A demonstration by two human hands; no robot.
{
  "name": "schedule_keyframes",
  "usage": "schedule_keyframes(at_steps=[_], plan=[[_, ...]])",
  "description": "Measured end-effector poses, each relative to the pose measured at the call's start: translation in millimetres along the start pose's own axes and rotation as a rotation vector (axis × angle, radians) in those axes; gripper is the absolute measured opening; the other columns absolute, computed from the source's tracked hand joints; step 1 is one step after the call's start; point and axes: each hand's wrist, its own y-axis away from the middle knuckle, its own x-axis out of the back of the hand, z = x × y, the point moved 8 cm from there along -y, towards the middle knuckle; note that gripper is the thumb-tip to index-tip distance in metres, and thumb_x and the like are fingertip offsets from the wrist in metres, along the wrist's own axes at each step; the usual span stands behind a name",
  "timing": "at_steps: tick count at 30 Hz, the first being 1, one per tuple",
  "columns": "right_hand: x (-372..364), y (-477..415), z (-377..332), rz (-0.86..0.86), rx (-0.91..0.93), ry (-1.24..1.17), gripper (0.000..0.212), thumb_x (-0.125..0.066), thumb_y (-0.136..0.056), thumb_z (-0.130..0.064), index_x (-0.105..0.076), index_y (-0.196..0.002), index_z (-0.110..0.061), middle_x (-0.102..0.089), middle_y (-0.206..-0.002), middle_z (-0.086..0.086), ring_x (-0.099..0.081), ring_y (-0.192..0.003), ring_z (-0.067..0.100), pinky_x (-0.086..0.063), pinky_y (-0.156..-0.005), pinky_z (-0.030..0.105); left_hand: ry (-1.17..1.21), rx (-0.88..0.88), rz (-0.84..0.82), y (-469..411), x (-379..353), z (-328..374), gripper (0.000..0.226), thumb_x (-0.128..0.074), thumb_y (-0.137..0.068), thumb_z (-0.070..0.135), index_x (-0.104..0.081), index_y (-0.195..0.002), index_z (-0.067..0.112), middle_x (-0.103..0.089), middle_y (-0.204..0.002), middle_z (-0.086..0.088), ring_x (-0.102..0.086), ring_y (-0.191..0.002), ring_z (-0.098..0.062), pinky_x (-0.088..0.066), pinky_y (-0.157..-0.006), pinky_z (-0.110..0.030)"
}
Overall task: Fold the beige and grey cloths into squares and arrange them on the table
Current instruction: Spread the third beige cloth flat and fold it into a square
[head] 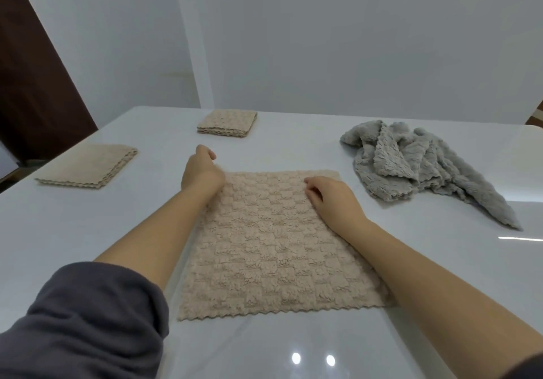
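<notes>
Head view is showing both hands working at the far end of a beige cloth point(273, 246), which is lying flat and spread out in the middle of the table point(73, 231), its zigzag hem pointing toward the near edge. The left hand point(202, 173) is covering the cloth's far left corner, its fingers point(209, 153) curling inward just past the cloth's far hem; whether they are gripping the corner cannot be told. The right hand point(332, 202) is resting on the cloth near its far right corner, fingers point(312, 188) bending under with the tips touching the pile; whether they are pinching it or only pressing cannot be told. A dark sleeve point(88, 320) is bunching up the left arm. One folded beige square point(227, 123) is sitting by the far edge, and a second square point(88, 165) is sitting by the left edge. A crumpled grey heap point(417, 170) is sprawling toward the far right corner. The white glossy top is reflecting two lights point(296, 358) near the near edge. A pale wall point(352, 41) is rising behind, with a brown panel point(35, 70) at the left.
</notes>
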Motion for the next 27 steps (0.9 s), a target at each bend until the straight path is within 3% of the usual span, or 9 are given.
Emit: schedule_keyframes(at_steps=[3,5,6,8,12,18,20,23,27], plan=[[-7.1,0.8,-1.5,-0.106,-0.013,0.09,0.027,-0.043,-0.099,-0.019,-0.056,-0.122,-0.012,-0.061,-0.121,0.005,-0.055,-0.114,0.029,-0.04,-0.096,0.039,-0.195,-0.236,0.167,21.4,4.7,20.9,0.053,-0.052,-0.085,-0.003,-0.044,-0.134,0.016,-0.039,-0.14,-0.008,-0.042,-0.125,-0.026,-0.036,-0.101,-0.039],[-17.7,2.9,5.9,-0.25,-0.09,0.22,0.047,-0.03,-0.102,-0.032,-0.034,-0.146,-0.015,-0.034,-0.154,0.005,-0.024,-0.144,0.029,-0.016,-0.115,0.048,-0.247,-0.377,0.052,41.2,-17.2,35.3,0.057,-0.049,-0.093,0.015,-0.032,-0.147,0.014,-0.024,-0.156,-0.011,-0.024,-0.142,-0.027,-0.022,-0.115,-0.044],[-21.7,4.5,9.9,-0.314,-0.135,0.26,0.055,-0.024,-0.103,-0.038,-0.021,-0.153,-0.017,-0.014,-0.162,0.004,-0.006,-0.15,0.028,-0.004,-0.118,0.051,-0.277,-0.42,-0.059,51.5,-34.3,38.6,0.06,-0.043,-0.097,0.026,-0.024,-0.152,0.015,-0.013,-0.161,-0.01,-0.013,-0.148,-0.026,-0.013,-0.119,-0.047],[-26.4,6.8,14.8,-0.378,-0.182,0.295,0.061,-0.017,-0.102,-0.046,-0.007,-0.156,-0.019,0.004,-0.164,0.003,0.008,-0.15,0.026,0.005,-0.118,0.052,-0.39,-0.485,-0.267,71.4,-66.7,37.1,0.062,-0.028,-0.101,0.046,-0.009,-0.156,0.022,0.004,-0.163,-0.005,0.005,-0.15,-0.023,0.001,-0.12,-0.05],[-25.6,13.4,16.6,-0.393,-0.229,0.326,0.065,-0.013,-0.101,-0.05,-0.001,-0.156,-0.017,0.008,-0.163,0.005,0.012,-0.149,0.026,0.007,-0.118,0.053,-0.555,-0.504,-0.343,73.1,-79.0,19.6,0.066,-0.011,-0.098,0.062,0.0,-0.155,0.031,0.011,-0.163,0.0,0.01,-0.15,-0.019,0.007,-0.119,-0.05],[-23.2,18.5,15.0,-0.365,-0.252,0.348,0.065,-0.012,-0.101,-0.05,-0.001,-0.156,-0.017,0.007,-0.163,0.004,0.01,-0.15,0.024,0.005,-0.118,0.056,-0.601,-0.218,-0.196,45.9,-52.2,-0.8,0.068,-0.013,-0.099,0.052,0.001,-0.156,0.017,0.01,-0.162,-0.013,0.014,-0.149,-0.029,0.008,-0.118,-0.054],[-23.7,19.1,15.0,-0.358,-0.262,0.358,0.065,-0.012,-0.101,-0.05,-0.001,-0.156,-0.017,0.007,-0.164,0.005,0.01,-0.15,0.024,0.005,-0.118,0.056,-0.577,-0.37,-0.184,63.6,-61.1,25.6,0.065,-0.014,-0.1,0.048,0.0,-0.156,0.018,0.01,-0.162,-0.011,0.014,-0.149,-0.028,0.008,-0.119,-0.053],[-22.4,21.2,15.8,-0.343,-0.282,0.359,0.065,-0.012,-0.101,-0.05,-0.002,-0.156,-0.017,0.007,-0.164,0.004,0.01,-0.15,0.024,0.006,-0.117,0.057,-0.539,-0.58,-0.307,99.3,-85.4,43.9,0.059,-0.013,-0.101,0.048,-0.003,-0.156,0.03,0.01,-0.163,-0.003,0.012,-0.149,-0.022,0.006,-0.119,-0.052],[-21.0,23.3,16.7,-0.353,-0.293,0.336,0.066,-0.013,-0.101,-0.05,-0.001,-0.156,-0.017,0.008,-0.163,0.003,0.011,-0.15,0.022,0.007,-0.117,0.057,-0.592,-0.392,-0.274,74.8,-62.5,-1.9,0.062,-0.011,-0.1,0.053,0.0,-0.156,0.029,0.01,-0.163,-0.002,0.009,-0.15,-0.023,0.006,-0.119,-0.051]])
